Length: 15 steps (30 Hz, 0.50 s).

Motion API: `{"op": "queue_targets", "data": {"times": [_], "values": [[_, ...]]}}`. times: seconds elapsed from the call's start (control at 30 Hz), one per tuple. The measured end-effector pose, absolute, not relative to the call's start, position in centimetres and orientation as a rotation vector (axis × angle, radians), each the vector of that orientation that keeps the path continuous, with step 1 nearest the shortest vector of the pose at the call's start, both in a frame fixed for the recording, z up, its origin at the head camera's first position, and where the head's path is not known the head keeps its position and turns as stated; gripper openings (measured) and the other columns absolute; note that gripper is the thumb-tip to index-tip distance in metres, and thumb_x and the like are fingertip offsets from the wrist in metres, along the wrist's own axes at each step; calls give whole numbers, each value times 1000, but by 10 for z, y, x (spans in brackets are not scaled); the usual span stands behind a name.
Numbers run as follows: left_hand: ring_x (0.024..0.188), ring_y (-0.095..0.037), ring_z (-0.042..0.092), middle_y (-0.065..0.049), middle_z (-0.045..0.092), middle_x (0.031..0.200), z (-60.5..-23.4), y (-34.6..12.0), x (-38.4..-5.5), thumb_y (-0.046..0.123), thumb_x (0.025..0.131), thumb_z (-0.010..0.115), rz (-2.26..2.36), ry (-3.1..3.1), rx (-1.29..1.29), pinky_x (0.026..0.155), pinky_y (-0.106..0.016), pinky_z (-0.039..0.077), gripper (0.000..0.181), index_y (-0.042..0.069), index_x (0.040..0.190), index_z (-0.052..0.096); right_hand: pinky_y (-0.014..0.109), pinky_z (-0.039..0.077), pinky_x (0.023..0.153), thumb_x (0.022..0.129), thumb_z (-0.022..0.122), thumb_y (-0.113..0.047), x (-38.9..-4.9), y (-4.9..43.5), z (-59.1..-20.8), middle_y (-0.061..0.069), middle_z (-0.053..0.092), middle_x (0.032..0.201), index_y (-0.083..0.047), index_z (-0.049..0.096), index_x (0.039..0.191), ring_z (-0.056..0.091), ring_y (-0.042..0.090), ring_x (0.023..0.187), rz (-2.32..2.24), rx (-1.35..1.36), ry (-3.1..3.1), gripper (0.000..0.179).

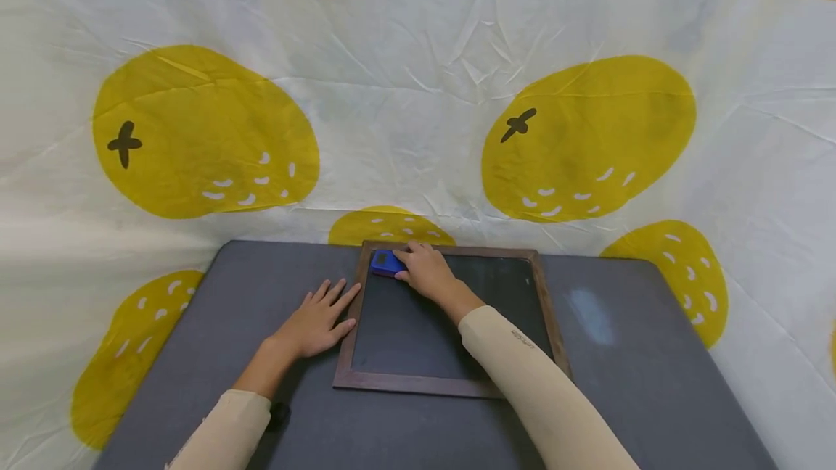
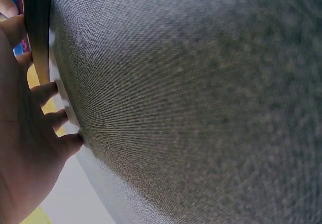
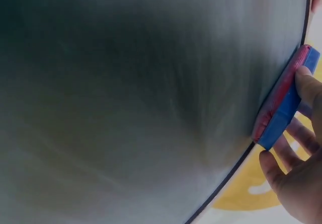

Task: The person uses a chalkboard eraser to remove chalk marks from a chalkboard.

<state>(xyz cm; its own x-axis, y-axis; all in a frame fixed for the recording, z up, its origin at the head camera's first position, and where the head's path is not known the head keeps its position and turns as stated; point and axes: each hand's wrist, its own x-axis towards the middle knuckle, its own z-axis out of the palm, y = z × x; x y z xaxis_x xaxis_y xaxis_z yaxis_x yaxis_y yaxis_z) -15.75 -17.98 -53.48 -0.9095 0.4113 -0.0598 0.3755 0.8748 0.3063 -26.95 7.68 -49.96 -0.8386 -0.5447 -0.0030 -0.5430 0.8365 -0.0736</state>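
Note:
A chalkboard [image 1: 418,332] in a brown wooden frame lies on the grey table. My right hand [image 1: 427,272] grips a blue chalkboard eraser [image 1: 387,262] at the board's far left corner. In the right wrist view the thumb and fingers hold the blue back of the eraser [image 3: 288,100], and its red felt side faces the dark surface [image 3: 126,103], where faint pale smears show. With fingers spread, my left hand [image 1: 318,321] rests at the left side of the frame, thumb and index fingertip at the wood. The left wrist view shows its fingers beside the frame edge [image 2: 37,32].
A pale chalky smudge [image 1: 591,316] marks the grey table [image 1: 640,354] right of the board. Behind the table hangs a white cloth [image 1: 405,143] printed with yellow fruit shapes. A small dark object [image 1: 279,416] shows by the left wrist.

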Motion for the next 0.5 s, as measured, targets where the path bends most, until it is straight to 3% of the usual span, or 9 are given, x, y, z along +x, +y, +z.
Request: {"op": "queue_targets", "data": {"times": [0.5], "values": [[156,-50,16,-19,22,171,-536,-181,-160,51,109,42,411,2904,585,118,-75,21,68,23,167,21,50,49,110,103,63,-39,-287,86,-495,10,52,152,-22,51,155,54,33,135,-116,-907,2942,57]]}}
